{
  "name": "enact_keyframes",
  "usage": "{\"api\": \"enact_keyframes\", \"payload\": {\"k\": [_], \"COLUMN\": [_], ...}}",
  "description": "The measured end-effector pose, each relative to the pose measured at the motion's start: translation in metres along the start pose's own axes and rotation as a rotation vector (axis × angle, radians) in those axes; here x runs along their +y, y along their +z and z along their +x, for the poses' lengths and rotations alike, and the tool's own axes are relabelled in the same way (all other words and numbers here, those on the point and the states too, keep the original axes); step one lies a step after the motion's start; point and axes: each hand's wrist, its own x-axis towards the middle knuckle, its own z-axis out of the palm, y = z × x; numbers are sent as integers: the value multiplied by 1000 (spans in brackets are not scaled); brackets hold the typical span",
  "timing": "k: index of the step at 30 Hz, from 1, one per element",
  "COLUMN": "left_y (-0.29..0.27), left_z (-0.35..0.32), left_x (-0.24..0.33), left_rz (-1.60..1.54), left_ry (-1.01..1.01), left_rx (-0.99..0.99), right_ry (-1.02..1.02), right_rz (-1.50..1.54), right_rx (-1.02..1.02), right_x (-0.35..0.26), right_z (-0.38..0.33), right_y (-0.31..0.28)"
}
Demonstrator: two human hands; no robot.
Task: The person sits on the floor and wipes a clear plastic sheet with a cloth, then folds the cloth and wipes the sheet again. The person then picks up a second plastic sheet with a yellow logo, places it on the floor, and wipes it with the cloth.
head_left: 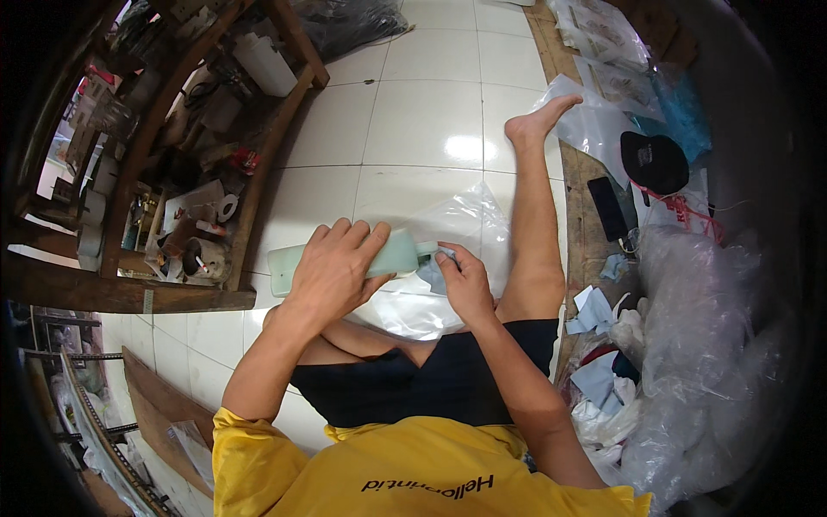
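My left hand [334, 265] grips a pale green plastic part [286, 266], long and flat, held level above my lap. At the part's right end my right hand [466, 281] presses a small light blue cloth [432, 272] against it. A clear plastic bag [457, 222] lies on the white tiled floor under both hands. I sit on the floor with one bare leg [534, 207] stretched forward to the right.
A low wooden shelf [250, 207] cluttered with tape rolls, tools and bottles stands at the left. At the right lie heaps of clear plastic bags [698, 345], blue and white cloths [599, 379], a black cap [655, 159] and a dark phone [607, 207] on a wooden board.
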Motion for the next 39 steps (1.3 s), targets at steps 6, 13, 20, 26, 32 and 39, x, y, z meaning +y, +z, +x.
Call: {"api": "enact_keyframes", "payload": {"k": [6,13,20,26,32,39], "left_y": [-2,-2,-1,7,14,45], "left_z": [10,16,16,11,8,-8], "left_x": [3,1,0,-10,-22,-57], "left_rz": [75,63,81,24,-31,-150], "left_ry": [28,24,17,-2,-11,-109], "left_rx": [-48,-78,-81,-61,-31,95], "right_ry": [132,251,268,310,321,291], "right_rz": [269,590,617,629,662,706], "right_rx": [-28,-50,-63,-87,-98,-230], "right_x": [31,28,33,28,32,17], "right_z": [5,3,6,9,19,44], "right_y": [4,6,5,5,14,14]}}
